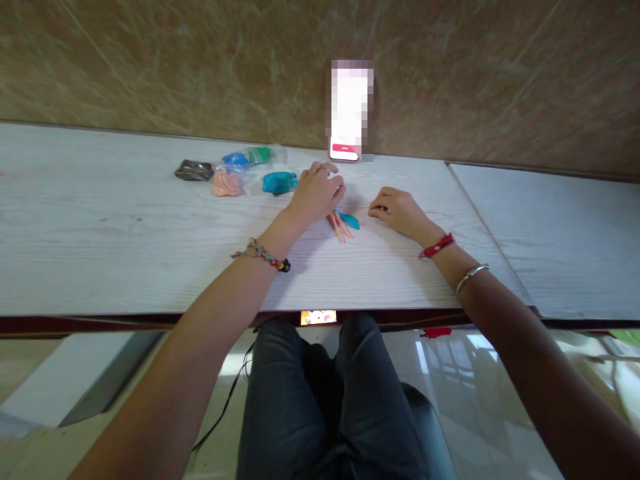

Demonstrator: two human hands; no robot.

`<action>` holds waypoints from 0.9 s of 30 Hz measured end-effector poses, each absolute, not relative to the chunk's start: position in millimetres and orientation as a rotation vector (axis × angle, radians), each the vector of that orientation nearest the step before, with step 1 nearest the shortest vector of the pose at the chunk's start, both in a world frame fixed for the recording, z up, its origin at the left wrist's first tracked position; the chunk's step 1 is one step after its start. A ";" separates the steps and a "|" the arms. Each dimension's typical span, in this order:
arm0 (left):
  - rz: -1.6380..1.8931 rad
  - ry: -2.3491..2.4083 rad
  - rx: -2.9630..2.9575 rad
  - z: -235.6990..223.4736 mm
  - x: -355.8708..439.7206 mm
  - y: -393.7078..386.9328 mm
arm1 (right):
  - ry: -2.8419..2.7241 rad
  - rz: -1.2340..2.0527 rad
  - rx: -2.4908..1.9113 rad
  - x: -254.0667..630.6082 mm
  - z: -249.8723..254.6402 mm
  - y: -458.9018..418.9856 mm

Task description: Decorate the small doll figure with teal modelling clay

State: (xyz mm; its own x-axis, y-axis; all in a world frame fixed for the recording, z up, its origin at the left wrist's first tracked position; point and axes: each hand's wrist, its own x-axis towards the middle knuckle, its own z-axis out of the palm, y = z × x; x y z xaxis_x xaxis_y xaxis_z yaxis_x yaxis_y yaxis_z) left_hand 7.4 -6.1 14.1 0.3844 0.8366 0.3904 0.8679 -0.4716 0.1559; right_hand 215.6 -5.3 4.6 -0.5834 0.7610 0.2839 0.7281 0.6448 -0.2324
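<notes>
My left hand is closed, with bent fingers, above the top end of a small figure-like piece with two thin peach legs. Its upper part is hidden by the hand, so whether the fingers grip it I cannot make out. Against the legs lies a flat teal piece, which looks like modelling clay. To the right of these, my right hand hovers near or rests on the table with thumb and fingers pinched together. Anything between those fingertips is too small to see. A teal clay packet lies just left of my left hand.
Left on the white table are more clay packets: black, peach, blue and green. A phone leans on the brown marbled wall. A lit screen shows at the table's front edge.
</notes>
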 end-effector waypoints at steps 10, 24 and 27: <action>-0.596 -1.560 -2.584 14.4 4.5 -3.5 | -2.550 0.191 -1.241 234.3 17.1 -16.0; -0.510 -1.498 -2.557 14.5 6.3 -3.5 | -2.452 0.173 -1.326 229.0 6.5 -1.9; -0.519 -1.490 -2.564 17.2 6.1 -5.4 | -2.537 0.076 -1.309 226.7 8.4 -2.1</action>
State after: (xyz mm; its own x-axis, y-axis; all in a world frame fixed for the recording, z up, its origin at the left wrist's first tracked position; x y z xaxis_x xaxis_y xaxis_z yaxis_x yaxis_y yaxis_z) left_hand 6.1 -5.4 17.2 0.4530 0.8169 0.3570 0.8620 -0.5036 0.0585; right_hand 226.7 -2.1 8.4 -0.5479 0.8054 0.2262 0.7903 0.5870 -0.1756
